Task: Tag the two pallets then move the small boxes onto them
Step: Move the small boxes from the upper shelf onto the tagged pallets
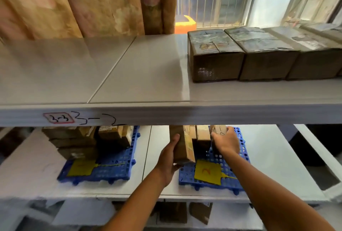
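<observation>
Left hand (169,158) clasping a tall box (182,145) over the right blue pallet (231,180); right hand (226,141) pinching a small box (218,130). Below both grips, yellow tag (207,172), red mark unreadable. Above, shelf edge (166,115) marked "3-3", "3-2".

I am standing in a small stockroom. Before me is a grey metal rack (166,114) with the codes "3-3" and "3-2" hand-written on its front edge (59,118). Taped brown cardboard cartons (214,58) stand in a row on the upper shelf. Below, blue perforated plastic pallets (118,166) carry small parcels and yellow tags (207,172).
</observation>
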A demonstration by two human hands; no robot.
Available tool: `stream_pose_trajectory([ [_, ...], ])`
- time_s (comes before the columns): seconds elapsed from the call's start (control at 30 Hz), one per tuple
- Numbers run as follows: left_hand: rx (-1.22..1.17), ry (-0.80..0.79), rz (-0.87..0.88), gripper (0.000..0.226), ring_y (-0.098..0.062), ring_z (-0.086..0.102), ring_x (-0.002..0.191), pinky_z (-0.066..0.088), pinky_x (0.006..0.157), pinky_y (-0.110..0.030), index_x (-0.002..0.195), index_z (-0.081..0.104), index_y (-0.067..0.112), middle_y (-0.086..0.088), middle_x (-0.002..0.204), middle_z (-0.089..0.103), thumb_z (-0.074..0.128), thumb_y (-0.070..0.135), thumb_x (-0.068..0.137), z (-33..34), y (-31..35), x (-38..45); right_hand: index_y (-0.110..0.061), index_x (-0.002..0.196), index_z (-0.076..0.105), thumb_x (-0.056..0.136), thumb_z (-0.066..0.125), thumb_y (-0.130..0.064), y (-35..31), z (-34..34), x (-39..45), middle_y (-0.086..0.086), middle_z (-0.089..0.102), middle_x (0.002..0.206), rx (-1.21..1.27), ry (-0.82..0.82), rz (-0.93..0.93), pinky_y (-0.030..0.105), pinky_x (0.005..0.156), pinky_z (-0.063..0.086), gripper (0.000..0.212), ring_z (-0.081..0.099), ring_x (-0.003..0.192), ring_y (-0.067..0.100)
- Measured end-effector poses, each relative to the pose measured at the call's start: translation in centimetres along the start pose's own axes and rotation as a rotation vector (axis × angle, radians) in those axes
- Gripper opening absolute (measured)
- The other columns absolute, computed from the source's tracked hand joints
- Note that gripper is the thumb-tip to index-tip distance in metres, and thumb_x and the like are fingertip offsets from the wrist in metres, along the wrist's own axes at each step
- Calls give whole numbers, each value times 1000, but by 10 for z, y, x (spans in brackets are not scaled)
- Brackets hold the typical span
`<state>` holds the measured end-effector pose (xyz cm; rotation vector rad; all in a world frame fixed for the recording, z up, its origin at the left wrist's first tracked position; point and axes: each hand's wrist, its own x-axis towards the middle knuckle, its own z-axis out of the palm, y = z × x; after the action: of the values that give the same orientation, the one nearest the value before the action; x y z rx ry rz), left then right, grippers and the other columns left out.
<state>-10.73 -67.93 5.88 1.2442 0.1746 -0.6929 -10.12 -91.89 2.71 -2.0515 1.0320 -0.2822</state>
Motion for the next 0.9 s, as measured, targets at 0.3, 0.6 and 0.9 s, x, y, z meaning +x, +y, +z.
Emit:
stream_pose_trajectory([
  [0.3, 137, -45, 76, 48, -26, 70, 109, 58, 87, -42, 122, 67, 30, -4, 113, 77, 56, 65, 91, 46, 7, -4, -10, 146, 51, 109, 40, -35, -10, -39, -12, 16, 58, 144, 253, -10, -47, 42, 104, 43, 46, 54, 131, 35],
  [0.6, 306, -153, 271, 40, -19, 74, 96, 63, 81, -39, 119, 52, 31, -7, 113, 70, 64, 57, 91, 121, -22, -1, -40, 142, 45, 88, 69, -60, 8, -75, -83, 2, 69, 122, 713, -448, 10, 43, 80, 64, 62, 72, 109, 23],
  [0.9, 691, 300, 575, 32, -20, 59, 119, 51, 99, -33, 125, 66, 14, -5, 130, 63, 61, 28, 96, 80, 13, 58, -19, 118, 62, 93, 64, -54, 56, -89, 19, 10, 70, 104, 756, -133, 287, 34, 59, 56, 43, 69, 80, 24],
])
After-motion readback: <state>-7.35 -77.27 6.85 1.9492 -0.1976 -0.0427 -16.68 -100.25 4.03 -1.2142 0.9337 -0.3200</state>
